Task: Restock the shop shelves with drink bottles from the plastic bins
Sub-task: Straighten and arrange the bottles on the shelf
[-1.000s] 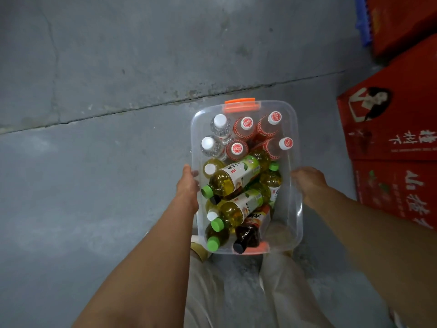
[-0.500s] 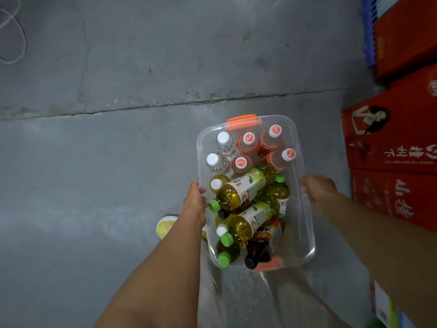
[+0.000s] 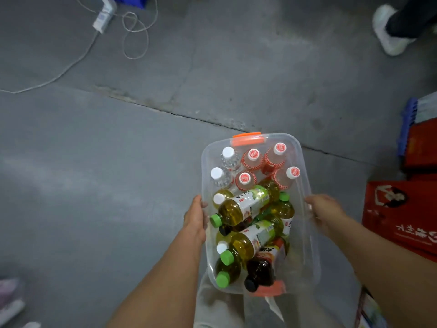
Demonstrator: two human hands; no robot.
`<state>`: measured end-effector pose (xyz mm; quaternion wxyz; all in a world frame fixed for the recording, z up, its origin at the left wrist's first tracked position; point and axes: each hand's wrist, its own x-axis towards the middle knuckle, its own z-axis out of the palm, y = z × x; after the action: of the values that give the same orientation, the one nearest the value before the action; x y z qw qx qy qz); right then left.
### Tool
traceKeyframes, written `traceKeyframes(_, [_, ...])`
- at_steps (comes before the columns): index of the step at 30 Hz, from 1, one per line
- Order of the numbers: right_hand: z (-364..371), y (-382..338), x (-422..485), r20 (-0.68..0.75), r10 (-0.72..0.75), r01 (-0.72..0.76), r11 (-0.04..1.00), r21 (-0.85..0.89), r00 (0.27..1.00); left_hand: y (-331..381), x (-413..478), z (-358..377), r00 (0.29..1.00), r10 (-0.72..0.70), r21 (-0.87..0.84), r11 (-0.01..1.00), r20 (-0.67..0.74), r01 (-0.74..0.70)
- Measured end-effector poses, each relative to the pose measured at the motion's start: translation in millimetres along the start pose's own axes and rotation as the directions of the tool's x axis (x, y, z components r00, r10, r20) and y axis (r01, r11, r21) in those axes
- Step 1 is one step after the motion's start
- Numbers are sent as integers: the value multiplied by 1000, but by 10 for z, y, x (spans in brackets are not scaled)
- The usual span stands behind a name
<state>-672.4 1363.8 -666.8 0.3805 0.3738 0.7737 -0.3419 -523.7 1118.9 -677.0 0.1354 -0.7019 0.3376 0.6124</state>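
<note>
The person held a clear round-cornered plastic bin (image 3: 305, 254) out over the rough grey concrete floor (image 3: 94, 185), one hand on each long side. The left hand (image 3: 195, 217) clasped the rim at the bin's nine o'clock, with the thumb against the edge and the other fingers curled out of sight under the lip. The right hand (image 3: 324, 213) gripped the rim at three o'clock. It was blurred, and its fingers showed only dimly at the glossy wall, wrapped round the edge. A flat orange plastic latch (image 3: 247, 139) sat on the rim at twelve o'clock and a second orange latch (image 3: 274, 288) at six.

At the bin's twelve o'clock end four squat bottles in red-and-white dotted wrappers (image 3: 253, 158) stood upright under white caps. Two ribbed clear water bottles (image 3: 228, 157) stood just beside them toward ten o'clock. From the middle down to six o'clock smooth yellow tea bottles with bright green caps (image 3: 243, 205) lay piled slantwise across one another. A dark brown bottle with a black cap (image 3: 260, 268) lay at the six o'clock end.

A thin crack ran across the floor past the bin's far end. At eleven o'clock of the room a thin white cable (image 3: 134, 31) lay in loose loops beside a white power strip (image 3: 102, 20). Red cardboard cartons (image 3: 402, 216) were stacked at three o'clock, with a blue ribbed plastic crate (image 3: 406, 124) beyond them. A white shoe (image 3: 387, 31) stood at one o'clock.
</note>
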Motion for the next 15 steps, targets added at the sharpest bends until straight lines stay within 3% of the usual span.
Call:
traceKeyframes(7, [619, -982, -1396, 34, -215, 218, 963, -157, 976, 719, -521, -1042, 998, -25, -245, 969, -58, 10])
traceKeyframes(15, [1661, -1759, -2608, 203, -499, 539, 782, -314, 842, 1432, -877, -2306, 973, -85, -567, 822, -214, -53])
